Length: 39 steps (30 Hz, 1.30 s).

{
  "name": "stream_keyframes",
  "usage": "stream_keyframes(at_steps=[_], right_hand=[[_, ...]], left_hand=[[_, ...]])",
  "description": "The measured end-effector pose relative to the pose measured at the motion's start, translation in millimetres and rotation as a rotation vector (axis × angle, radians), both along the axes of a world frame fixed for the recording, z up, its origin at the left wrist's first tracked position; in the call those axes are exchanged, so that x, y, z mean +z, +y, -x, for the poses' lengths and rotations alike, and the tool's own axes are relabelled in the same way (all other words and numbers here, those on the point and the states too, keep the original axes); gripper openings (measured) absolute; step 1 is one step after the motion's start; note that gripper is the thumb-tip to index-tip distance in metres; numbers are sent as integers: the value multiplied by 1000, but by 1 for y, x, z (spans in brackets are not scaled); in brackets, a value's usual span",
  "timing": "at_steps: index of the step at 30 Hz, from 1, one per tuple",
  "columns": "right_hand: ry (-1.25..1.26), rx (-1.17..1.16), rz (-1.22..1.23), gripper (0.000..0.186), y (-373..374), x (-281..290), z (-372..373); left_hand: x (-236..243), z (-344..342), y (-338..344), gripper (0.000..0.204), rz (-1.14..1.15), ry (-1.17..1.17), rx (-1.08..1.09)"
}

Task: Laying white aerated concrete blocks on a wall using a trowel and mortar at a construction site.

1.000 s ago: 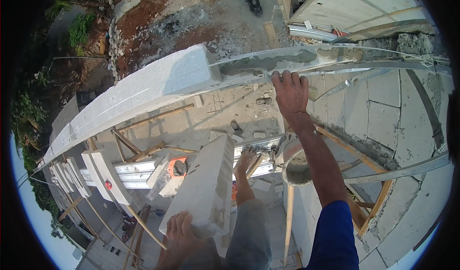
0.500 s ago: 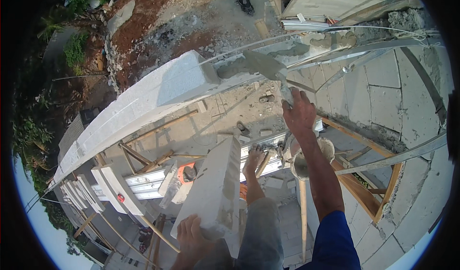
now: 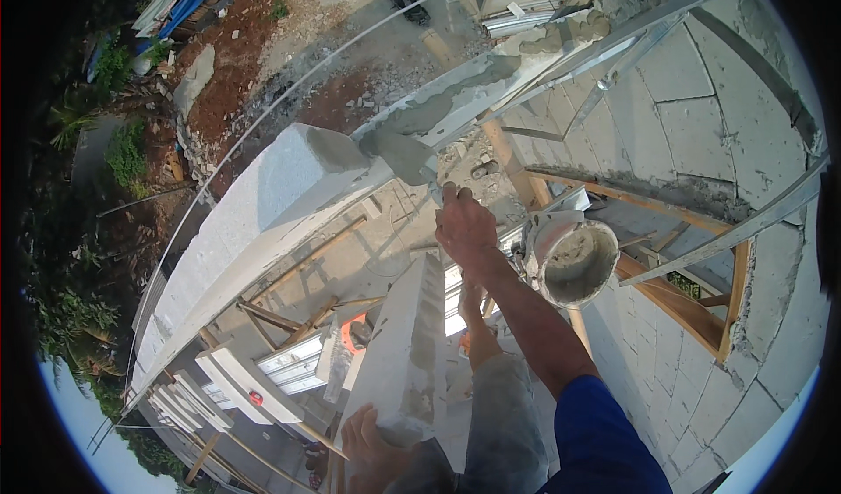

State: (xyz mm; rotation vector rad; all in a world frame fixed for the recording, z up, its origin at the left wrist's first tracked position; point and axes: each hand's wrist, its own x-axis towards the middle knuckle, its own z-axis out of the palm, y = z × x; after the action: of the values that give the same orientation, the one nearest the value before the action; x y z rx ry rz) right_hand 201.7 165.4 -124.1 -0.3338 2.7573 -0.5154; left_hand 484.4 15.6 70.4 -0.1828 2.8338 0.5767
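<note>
My right hand (image 3: 467, 229) is closed around the handle of a trowel (image 3: 405, 156), its blade lying on the wall top beside the end of a laid white block (image 3: 293, 174). Grey wet mortar (image 3: 438, 113) is spread along the wall top beyond the blade. My left hand (image 3: 375, 441) grips the near lower end of a loose pale block (image 3: 405, 345), which slants up in front of my legs. Part of the left fingers is hidden behind the block. A bucket (image 3: 575, 264) with mortar in it stands to the right of my right forearm.
A thin string line (image 3: 289, 100) curves along the outer side of the wall. Several pale slabs (image 3: 235, 380) lie at the lower left, one bearing a red tape measure (image 3: 256, 398). An orange-handled saw (image 3: 356, 333) rests below. Wooden frames (image 3: 683, 310) and block walls (image 3: 688, 126) are at right.
My right hand and the trowel have moved left and nearer, to the end of the laid block. The view has shifted, and more of the bucket shows. My left hand still holds the loose block.
</note>
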Motion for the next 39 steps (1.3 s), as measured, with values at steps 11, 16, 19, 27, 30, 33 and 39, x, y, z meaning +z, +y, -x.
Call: stream_keyframes(at_steps=[11, 16, 19, 27, 30, 33, 39], right_hand=[[8, -184, -32, 33, 89, 6, 77], [-19, -186, -50, 30, 111, 20, 117], [47, -218, -59, 25, 123, 20, 126], [64, -378, 20, 30, 156, -4, 152], [22, -476, 78, 27, 157, -15, 162], [37, -538, 134, 29, 152, -27, 156], [-16, -507, 333, 37, 130, -25, 116]], left_hand=[[2, 6, -5, 93, 2, -48, -5], [-1, 8, -4, 91, 24, -32, 0], [-1, 10, -3, 89, 24, -39, 2], [-1, 16, -1, 87, 21, -62, 1], [-2, 16, -1, 87, 30, -47, -11], [-2, 19, 3, 87, 40, -49, -7], [-1, 17, 1, 88, 36, -45, -20]])
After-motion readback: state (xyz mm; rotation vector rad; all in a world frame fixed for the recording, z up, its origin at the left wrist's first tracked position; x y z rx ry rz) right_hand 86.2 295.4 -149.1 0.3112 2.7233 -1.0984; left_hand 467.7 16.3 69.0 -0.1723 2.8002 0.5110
